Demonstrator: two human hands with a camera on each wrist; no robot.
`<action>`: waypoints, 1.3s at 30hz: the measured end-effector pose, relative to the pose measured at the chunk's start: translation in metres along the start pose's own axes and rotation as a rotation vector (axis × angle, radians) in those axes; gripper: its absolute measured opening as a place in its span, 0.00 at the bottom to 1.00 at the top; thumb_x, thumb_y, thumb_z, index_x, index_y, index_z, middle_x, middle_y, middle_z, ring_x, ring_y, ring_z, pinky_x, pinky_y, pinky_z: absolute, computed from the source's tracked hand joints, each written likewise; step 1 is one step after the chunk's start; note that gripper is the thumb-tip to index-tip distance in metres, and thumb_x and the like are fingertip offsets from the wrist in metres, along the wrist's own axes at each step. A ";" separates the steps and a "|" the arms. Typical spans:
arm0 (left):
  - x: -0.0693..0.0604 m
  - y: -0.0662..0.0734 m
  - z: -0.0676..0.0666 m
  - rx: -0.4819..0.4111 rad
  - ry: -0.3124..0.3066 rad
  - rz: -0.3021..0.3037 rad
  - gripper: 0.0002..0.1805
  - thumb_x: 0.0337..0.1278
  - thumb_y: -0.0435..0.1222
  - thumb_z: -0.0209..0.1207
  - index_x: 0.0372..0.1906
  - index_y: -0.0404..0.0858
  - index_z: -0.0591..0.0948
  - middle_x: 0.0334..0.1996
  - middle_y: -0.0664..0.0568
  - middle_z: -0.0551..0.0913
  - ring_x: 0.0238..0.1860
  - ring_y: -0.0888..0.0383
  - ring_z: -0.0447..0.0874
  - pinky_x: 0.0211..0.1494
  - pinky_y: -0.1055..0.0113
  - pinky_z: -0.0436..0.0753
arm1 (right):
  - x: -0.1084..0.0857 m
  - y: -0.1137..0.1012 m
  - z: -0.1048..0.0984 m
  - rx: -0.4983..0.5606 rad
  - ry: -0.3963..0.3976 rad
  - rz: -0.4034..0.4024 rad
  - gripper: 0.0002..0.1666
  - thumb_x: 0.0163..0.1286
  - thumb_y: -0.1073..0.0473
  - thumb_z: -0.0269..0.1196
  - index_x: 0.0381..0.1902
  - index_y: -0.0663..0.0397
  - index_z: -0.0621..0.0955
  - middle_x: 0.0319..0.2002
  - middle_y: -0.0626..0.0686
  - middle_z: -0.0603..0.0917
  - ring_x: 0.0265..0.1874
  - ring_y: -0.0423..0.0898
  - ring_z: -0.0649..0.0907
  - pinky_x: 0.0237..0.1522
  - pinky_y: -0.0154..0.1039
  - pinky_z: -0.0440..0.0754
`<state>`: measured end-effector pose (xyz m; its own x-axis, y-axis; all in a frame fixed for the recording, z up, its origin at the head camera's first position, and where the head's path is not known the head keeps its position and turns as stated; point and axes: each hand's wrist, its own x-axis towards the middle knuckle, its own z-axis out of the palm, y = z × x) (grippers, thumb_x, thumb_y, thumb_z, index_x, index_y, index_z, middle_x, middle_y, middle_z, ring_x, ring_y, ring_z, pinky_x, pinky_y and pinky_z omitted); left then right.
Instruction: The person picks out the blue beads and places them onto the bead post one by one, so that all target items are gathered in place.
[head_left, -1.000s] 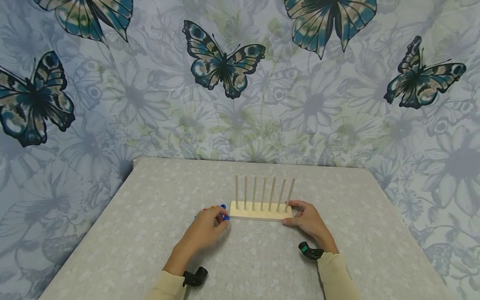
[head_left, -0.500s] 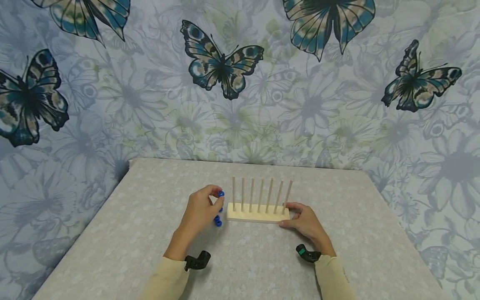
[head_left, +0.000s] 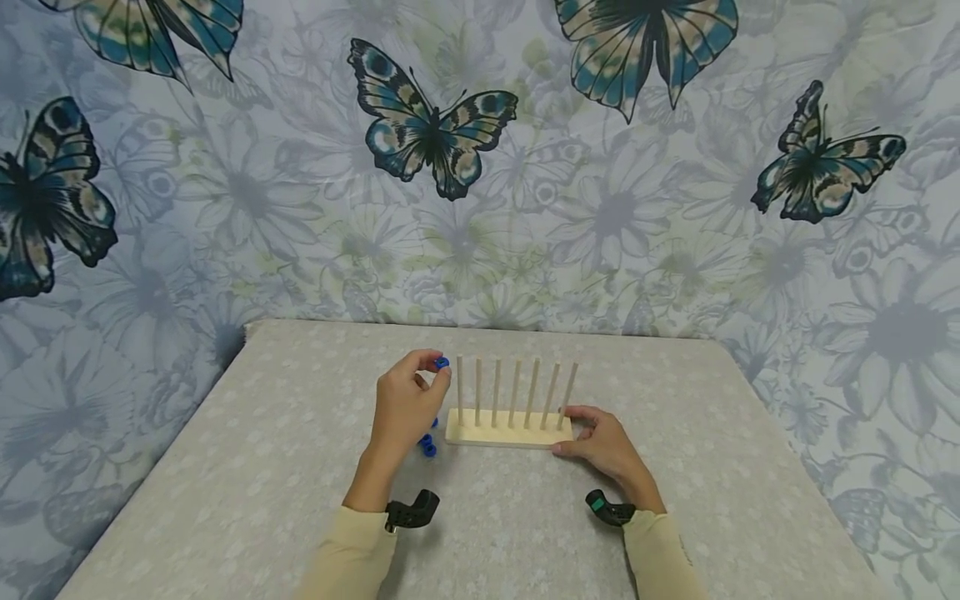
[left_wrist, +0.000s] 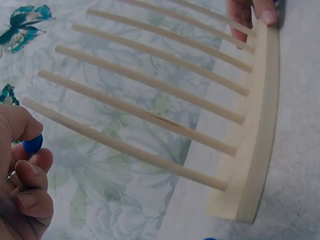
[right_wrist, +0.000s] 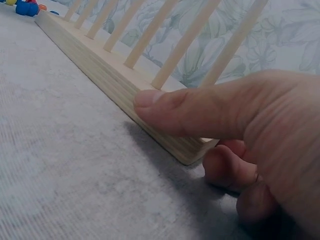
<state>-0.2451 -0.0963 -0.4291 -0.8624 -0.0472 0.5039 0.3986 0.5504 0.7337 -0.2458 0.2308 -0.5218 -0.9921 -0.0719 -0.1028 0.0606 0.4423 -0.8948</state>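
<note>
The left hand (head_left: pixel 408 400) pinches a blue bead (head_left: pixel 442 362) between thumb and fingertips, beside the top of the leftmost peg. In the left wrist view the blue bead (left_wrist: pixel 33 144) is apart from the tip of the nearest peg (left_wrist: pixel 125 147). A pale wooden base (head_left: pixel 510 436) with several bare upright pegs stands on the table. Its right end is gripped by the right hand (head_left: pixel 611 450); in the right wrist view the thumb of the right hand (right_wrist: pixel 225 115) presses on the front side of the wooden base (right_wrist: pixel 100 75).
More blue beads (head_left: pixel 428 446) lie on the table left of the base, partly behind the left hand. In the right wrist view, blue, red and yellow beads (right_wrist: pixel 27 8) lie past the base's far end. A patterned cloth covers the table (head_left: pixel 510 533); a butterfly-print backdrop (head_left: pixel 480 250) hangs behind.
The left hand has risen from the beads on the table with a blue bead in its fingertips, up to peg-top height. The right hand still grips the base; the whole view has shifted slightly.
</note>
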 end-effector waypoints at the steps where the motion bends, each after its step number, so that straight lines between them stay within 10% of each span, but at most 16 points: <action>1: 0.001 0.001 0.001 -0.004 0.017 0.002 0.13 0.63 0.39 0.63 0.50 0.41 0.84 0.36 0.54 0.87 0.19 0.62 0.75 0.19 0.68 0.74 | 0.000 -0.001 0.001 0.002 0.001 -0.002 0.43 0.43 0.55 0.83 0.60 0.49 0.81 0.18 0.50 0.76 0.15 0.42 0.69 0.17 0.34 0.67; 16: 0.005 0.014 0.002 -0.057 0.134 0.077 0.12 0.63 0.37 0.63 0.50 0.43 0.85 0.38 0.54 0.86 0.20 0.62 0.74 0.22 0.70 0.75 | -0.001 -0.005 0.004 -0.014 0.010 -0.006 0.43 0.42 0.56 0.84 0.60 0.51 0.81 0.21 0.50 0.76 0.17 0.42 0.70 0.18 0.34 0.67; 39: 0.003 0.023 0.013 -0.033 0.104 0.143 0.13 0.62 0.37 0.64 0.51 0.45 0.85 0.40 0.55 0.86 0.21 0.65 0.73 0.28 0.70 0.77 | -0.001 -0.001 0.001 -0.015 0.017 -0.006 0.43 0.43 0.55 0.83 0.60 0.51 0.81 0.19 0.49 0.75 0.16 0.41 0.69 0.17 0.34 0.67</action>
<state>-0.2430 -0.0732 -0.4167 -0.7601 -0.0570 0.6474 0.5264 0.5301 0.6647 -0.2449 0.2294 -0.5216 -0.9942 -0.0596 -0.0899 0.0531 0.4552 -0.8888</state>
